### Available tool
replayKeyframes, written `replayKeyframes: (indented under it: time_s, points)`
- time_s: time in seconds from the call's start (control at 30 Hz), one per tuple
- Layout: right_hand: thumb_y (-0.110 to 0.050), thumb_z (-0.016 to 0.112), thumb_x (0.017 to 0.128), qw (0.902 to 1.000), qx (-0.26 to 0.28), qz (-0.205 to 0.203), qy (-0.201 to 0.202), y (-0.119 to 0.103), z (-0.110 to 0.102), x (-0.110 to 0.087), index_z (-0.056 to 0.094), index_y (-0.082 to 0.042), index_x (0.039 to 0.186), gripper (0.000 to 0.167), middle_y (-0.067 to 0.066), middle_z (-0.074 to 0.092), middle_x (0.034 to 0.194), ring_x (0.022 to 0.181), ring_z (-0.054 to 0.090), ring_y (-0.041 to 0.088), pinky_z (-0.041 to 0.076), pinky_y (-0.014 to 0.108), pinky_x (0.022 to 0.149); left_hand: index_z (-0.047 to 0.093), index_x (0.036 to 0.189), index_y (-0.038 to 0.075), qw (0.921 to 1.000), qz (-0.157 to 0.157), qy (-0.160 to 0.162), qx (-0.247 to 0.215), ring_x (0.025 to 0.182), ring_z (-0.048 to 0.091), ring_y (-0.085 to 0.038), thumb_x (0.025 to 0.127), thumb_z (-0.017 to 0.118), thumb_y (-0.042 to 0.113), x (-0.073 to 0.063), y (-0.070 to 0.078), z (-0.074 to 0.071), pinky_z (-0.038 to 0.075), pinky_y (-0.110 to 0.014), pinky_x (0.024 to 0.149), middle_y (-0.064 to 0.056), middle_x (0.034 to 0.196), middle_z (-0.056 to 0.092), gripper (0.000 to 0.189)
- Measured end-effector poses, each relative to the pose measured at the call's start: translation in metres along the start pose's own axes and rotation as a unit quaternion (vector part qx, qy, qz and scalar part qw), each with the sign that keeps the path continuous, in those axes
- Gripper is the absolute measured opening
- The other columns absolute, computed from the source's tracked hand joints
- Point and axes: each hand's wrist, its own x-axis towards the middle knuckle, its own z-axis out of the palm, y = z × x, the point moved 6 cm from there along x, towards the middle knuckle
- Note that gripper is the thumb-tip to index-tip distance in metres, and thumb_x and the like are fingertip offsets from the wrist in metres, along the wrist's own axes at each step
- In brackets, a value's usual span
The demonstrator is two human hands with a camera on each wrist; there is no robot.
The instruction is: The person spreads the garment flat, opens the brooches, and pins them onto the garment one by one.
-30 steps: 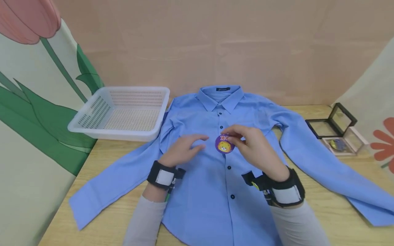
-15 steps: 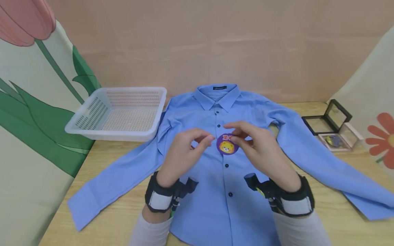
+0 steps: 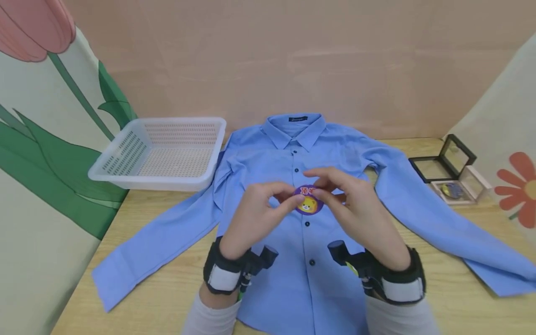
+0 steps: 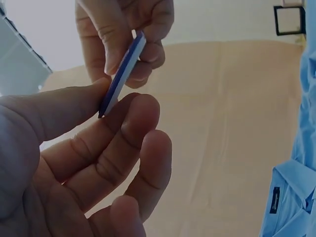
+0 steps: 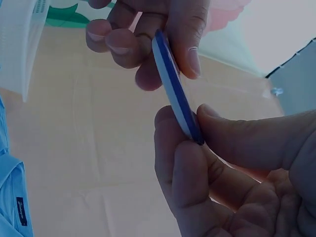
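Observation:
A round purple badge (image 3: 308, 204) with a yellow bear face and red lettering is held up over the front of a light blue shirt (image 3: 276, 260). My left hand (image 3: 261, 211) pinches its left edge between thumb and forefinger. On the opposite edge, my right hand (image 3: 353, 204) grips it with thumb and fingers. Both wrist views show the badge edge-on: in the left wrist view the thin badge (image 4: 122, 74) has a purple face and a pale back, and in the right wrist view the badge (image 5: 177, 89) stands tilted between the two thumbs and fingers.
A white plastic basket (image 3: 157, 178) stands at the back left, beside the shirt's shoulder. At the right, a black-framed case (image 3: 431, 180) stands open behind a smaller pale case (image 3: 473, 201) with a round dark item inside. The wooden table (image 3: 167, 284) lies beneath.
My left hand has moved right and taken hold of the badge's left edge. My right hand keeps its grip on the badge. The shirt, basket and cases stay put.

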Motion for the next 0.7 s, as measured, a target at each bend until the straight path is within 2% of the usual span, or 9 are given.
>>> replayKeyframes:
  time_s: [0.13, 0.27, 0.5, 0.7]
  points:
    - [-0.004, 0.067, 0.093, 0.9995, 0.030, 0.004, 0.008, 0.003, -0.002, 0.000, 0.066, -0.010, 0.125, 0.033, 0.004, 0.071, 0.090, 0.076, 0.064, 0.013, 0.056, 0.021, 0.066, 0.076, 0.100, 0.006, 0.9999, -0.005, -0.001, -0.011, 0.078, 0.064, -0.007, 0.094, 0.070, 0.020, 0.002, 0.001, 0.001, 0.054, -0.024, 0.066, -0.002, 0.087, 0.075, 0.016]
    - [-0.007, 0.066, 0.094, 0.9979, 0.062, 0.011, 0.015, 0.009, -0.005, 0.001, 0.067, -0.008, 0.123, 0.028, 0.006, 0.071, 0.089, 0.074, 0.064, 0.010, 0.056, 0.021, 0.061, 0.076, 0.102, 0.005, 0.9992, -0.009, 0.018, -0.034, 0.082, 0.062, -0.010, 0.094, 0.070, 0.020, 0.005, 0.003, 0.001, 0.052, -0.024, 0.061, -0.003, 0.087, 0.075, 0.018]
    - [-0.012, 0.065, 0.097, 0.9956, 0.080, 0.045, -0.014, 0.018, -0.010, 0.000, 0.071, -0.004, 0.106, 0.014, 0.008, 0.075, 0.093, 0.081, 0.067, 0.012, 0.059, 0.021, 0.068, 0.076, 0.102, 0.004, 0.9968, 0.003, 0.047, -0.064, 0.080, 0.059, -0.011, 0.094, 0.070, 0.019, 0.008, 0.004, 0.001, 0.047, -0.022, 0.054, -0.006, 0.086, 0.075, 0.018]
    - [-0.012, 0.064, 0.097, 0.9953, 0.082, 0.050, -0.010, 0.018, -0.009, 0.001, 0.071, -0.003, 0.105, 0.014, 0.008, 0.074, 0.092, 0.078, 0.067, 0.013, 0.059, 0.020, 0.071, 0.076, 0.105, 0.004, 0.9952, 0.005, 0.065, -0.073, 0.079, 0.059, -0.012, 0.093, 0.071, 0.017, 0.009, 0.003, -0.001, 0.039, -0.023, 0.046, -0.006, 0.087, 0.075, 0.018]
